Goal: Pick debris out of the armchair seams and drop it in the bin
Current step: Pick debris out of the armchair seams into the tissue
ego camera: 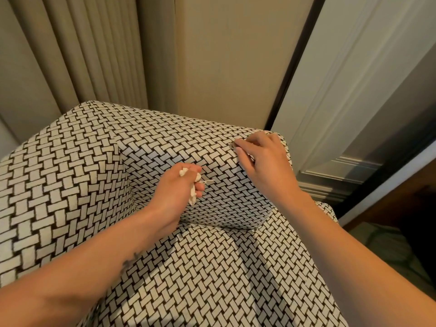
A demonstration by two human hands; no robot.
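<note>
So the armchair [70, 173] fills most of the view, that basket-weave fabric all over it. No bin in sight anywhere, so nothing can be said about the dropping-off half of the job. My read is we're somewhere in the middle. Some bits have been collected, at least one more is being picked right now, and all of it has yet to reach the bin. Can't tell whether more is hiding in the seams; the ones along the seat [224, 267] look clean from here, but the pattern would hide small stuff.

Both forearms reach in from the near edge toward the back cushion [165, 147]. The left grip [181, 182] sits low against the cushion's front face, fingers curled in and clenched around a crumpled white paper [193, 194]. A thin pale stick [208, 181] pokes out of the same fist, pointing right.

The right grip [262, 159] is further away and to the right, up at the cushion's top corner. Its wrist is bent and the thumb and forefinger are pinched together on a small round greyish piece [232, 145], right at the fabric edge. Could be a coin or a button, too small to say. Whether it's lifted free or touching the fabric, I can't tell.
</note>
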